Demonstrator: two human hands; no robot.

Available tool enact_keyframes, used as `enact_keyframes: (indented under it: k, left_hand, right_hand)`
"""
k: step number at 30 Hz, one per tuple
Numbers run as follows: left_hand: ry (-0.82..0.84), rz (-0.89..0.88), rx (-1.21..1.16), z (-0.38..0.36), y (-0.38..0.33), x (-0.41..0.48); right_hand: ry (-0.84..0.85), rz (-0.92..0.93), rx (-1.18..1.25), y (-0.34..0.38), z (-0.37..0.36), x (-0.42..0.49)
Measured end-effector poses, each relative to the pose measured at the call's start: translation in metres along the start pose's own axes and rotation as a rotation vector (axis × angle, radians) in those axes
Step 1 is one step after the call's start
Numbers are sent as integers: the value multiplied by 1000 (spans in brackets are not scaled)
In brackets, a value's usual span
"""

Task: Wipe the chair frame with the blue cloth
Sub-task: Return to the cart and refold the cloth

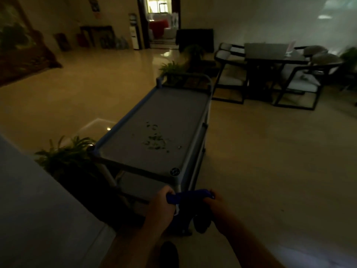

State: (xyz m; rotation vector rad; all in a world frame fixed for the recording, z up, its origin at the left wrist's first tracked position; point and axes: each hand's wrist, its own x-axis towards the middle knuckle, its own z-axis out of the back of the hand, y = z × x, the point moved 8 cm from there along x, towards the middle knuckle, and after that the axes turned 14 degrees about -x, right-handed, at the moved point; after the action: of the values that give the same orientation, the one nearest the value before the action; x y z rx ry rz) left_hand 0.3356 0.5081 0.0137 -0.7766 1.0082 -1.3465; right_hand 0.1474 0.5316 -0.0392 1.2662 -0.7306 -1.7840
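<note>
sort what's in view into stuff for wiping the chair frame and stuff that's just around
For the job:
- blue cloth, gripped by both the left hand and the right hand
- dark-framed chairs across the room by the table

Just around:
- trolley with green scraps on its top shelf
- potted plants
- water dispenser

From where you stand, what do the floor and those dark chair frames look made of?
Pale beige floor: probably polished tile or stone, since it mirrors the doorway light. Dark angular chair frames: thin straight black bars, possibly metal or painted wood; too dim to tell.
</note>
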Motion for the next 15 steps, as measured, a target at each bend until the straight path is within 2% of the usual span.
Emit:
enact_keyframes:
  k: [8, 15]
  left_hand:
    - [178, -31, -55, -50, -20, 101]
    - [314, 47, -156, -98, -29, 189]
  right_hand:
    - [-73, -91, 136, 15, 42, 73]
    - [-119, -223, 194, 32, 82, 147]
